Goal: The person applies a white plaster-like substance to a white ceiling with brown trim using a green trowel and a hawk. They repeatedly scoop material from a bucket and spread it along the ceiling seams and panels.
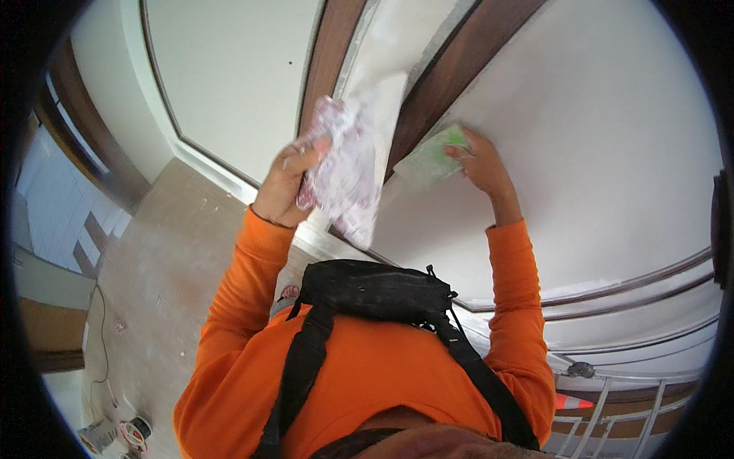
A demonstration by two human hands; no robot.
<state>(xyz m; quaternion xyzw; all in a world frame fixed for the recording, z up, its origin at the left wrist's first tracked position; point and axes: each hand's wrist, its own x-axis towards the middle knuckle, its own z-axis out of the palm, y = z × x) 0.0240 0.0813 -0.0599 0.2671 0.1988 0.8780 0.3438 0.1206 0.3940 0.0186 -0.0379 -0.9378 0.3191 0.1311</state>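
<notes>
- Your right hand (480,162) presses a green sanding block (433,157) flat against the white wall (612,153), fingers spread over its top and gripping it, right beside the brown door frame (451,76).
- Your left hand (289,183) is clenched around a crumpled, plaster-stained cloth (348,164) — the cloth hangs in front of the frame, just left of the block.
- The block's left edge nearly meets the frame; to its right the wall runs open and unbroken.
- A black chest bag (375,291) sits below both hands, straps over your orange shirt.
- The wall surface looks smooth and pale, dusted white near the frame.
- To your left lies a dusty floor (153,260) with a thin cable — lower right, a white railing (612,405).
</notes>
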